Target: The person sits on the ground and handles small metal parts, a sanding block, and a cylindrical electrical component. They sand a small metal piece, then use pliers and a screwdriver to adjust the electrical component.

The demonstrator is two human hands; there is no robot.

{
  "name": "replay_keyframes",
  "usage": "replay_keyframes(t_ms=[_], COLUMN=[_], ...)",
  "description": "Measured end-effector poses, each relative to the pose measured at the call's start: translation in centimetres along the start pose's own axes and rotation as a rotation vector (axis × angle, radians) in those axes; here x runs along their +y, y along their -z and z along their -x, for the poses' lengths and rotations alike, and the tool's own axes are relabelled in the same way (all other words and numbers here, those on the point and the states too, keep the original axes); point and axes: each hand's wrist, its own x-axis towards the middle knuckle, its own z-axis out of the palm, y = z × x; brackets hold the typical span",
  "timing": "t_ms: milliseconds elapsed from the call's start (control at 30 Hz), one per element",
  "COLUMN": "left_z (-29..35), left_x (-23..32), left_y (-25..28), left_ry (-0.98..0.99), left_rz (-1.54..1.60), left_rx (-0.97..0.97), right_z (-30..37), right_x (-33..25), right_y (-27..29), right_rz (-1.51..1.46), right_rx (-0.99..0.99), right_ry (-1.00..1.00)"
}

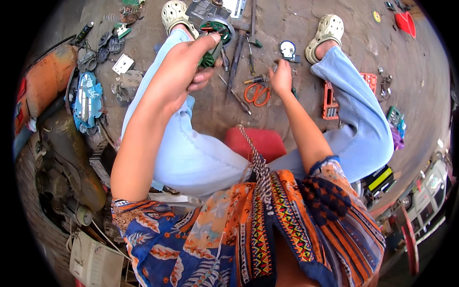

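Note:
My left hand (187,71) is raised and closed around a round metal-rimmed part with a green inside (210,56); its exact kind is unclear. My right hand (281,79) is lower and to the right, fingers curled in, and what they hold, if anything, is hidden. Just beyond it on the ground lies a round white-faced piece with a black edge (288,49). Orange-handled scissors (257,94) rest to its left, near a hammer (235,60) and a small screwdriver (251,63). Past my left hand sits a grey metal housing (204,10).
A red seat (258,143) is between my legs. An open red tool case (330,103) lies by my right leg. On the left are a blue plastic bag (88,100), scattered machine parts and an orange tank (50,71). A red cone-shaped thing (405,24) stands far right.

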Motion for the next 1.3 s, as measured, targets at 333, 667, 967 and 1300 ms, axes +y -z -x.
replay_keyframes(t_ms=[333, 667, 967, 1300], left_z=[0.3, -1.4, -0.9, -2.0], left_x=[0.4, -0.2, -1.7, -2.7], left_y=[-0.7, -1.4, -1.9, -0.7], left_ry=[0.032, -0.011, -0.229, -0.344], left_rz=[-0.143, -0.171, -0.354, -0.718], left_rx=[0.168, 0.050, 0.141, 0.223], right_z=[-8.8, -8.0, -9.6, -1.6], right_x=[-1.2, -2.1, -2.9, -4.0], right_y=[-3.8, -2.7, -7.1, 6.8], right_rz=[0.390, 0.059, 0.152, 0.086], right_rx=[-0.100, -0.245, -0.324, -0.316], right_ry=[0.204, 0.013, -0.080, 0.058])
